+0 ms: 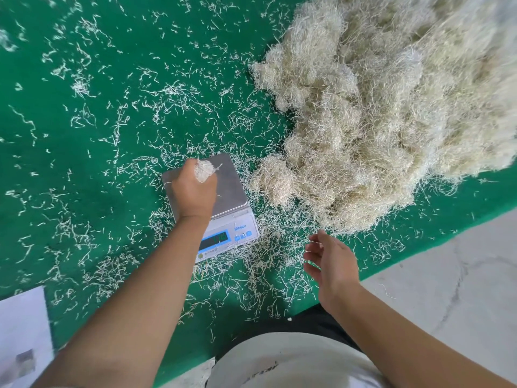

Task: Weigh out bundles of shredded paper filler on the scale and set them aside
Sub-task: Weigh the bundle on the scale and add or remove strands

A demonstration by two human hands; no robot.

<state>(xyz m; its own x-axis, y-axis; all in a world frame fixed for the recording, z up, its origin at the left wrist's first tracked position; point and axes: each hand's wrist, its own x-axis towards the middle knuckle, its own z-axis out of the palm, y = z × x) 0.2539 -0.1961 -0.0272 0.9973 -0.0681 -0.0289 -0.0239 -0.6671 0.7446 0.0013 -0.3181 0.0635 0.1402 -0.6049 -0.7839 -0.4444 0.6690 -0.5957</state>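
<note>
Holding a small bundle of shredded paper [204,171] over the scale [221,208], your left hand [194,189] squeezes it tight. Your right hand [331,264] hangs loose, fingers spread, near the big pile [377,113].

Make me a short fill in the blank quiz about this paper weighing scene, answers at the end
1. The left hand grips a small bundle of shredded ____.
2. That hand is above the steel pan of the ____.
3. The right hand holds ____.
4. The big pile lies on a mat coloured ____.

Missing words: paper; scale; nothing; green
</note>
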